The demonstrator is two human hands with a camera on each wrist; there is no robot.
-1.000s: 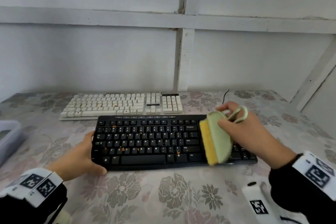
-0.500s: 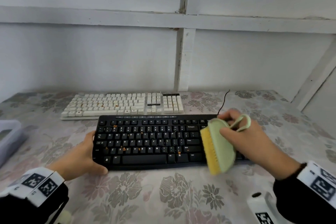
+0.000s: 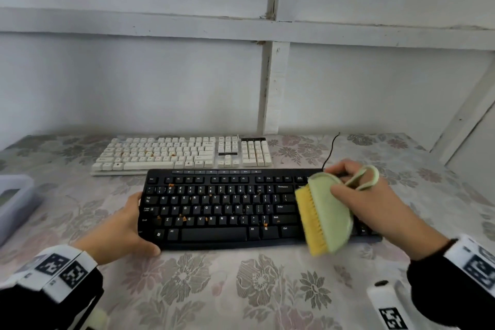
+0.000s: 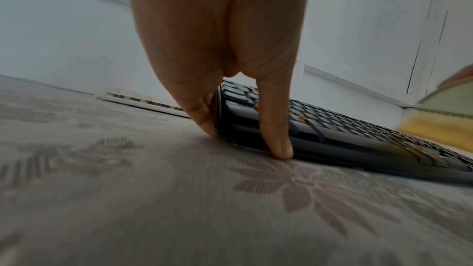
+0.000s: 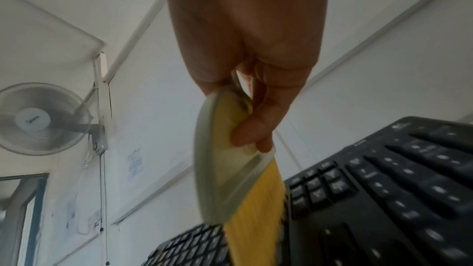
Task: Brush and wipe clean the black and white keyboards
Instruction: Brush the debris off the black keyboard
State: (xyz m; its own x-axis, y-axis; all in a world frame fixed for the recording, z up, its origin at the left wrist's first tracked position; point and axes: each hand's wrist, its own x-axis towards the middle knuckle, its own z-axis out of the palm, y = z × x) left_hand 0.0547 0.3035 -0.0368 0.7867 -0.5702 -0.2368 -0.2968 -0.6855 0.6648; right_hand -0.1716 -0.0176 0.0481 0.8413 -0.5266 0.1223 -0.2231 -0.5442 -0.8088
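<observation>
Because the brush (image 3: 325, 211) sat at the right end of the black keyboard (image 3: 227, 209) with its yellow bristles facing left, the whole crumbed stretch of keys lay to the left of the grip, along the board's long axis, which ran left to right across the floral tablecloth (image 3: 214, 289).

Nearest the person, the left hand (image 3: 120, 230) rested at the board's near-left corner. The thumb lay along the front edge and the fingers (image 4: 202, 112) stood fairly straight against the left end, bracing the board rather than curling round it.

A little farther out, the right hand (image 3: 375, 203) pinched the pale green back of the brush, thumb on one face and fingers behind, with the loop handle (image 3: 367, 177) passing by its knuckles. The bristle line ran near to far, crosswise to the key rows, and seemed to touch the keys near the Enter column, though blur hid the contact.

The orange crumbs (image 3: 184, 218) were scattered over the letter rows between the two hands. The right hand held the tool, so a leftward sweep toward the bracing hand seemed the likely call.

Beyond, just behind the black board and parallel to it, lay the white keyboard (image 3: 182, 154), also flecked with crumbs and touched by neither hand.
</observation>
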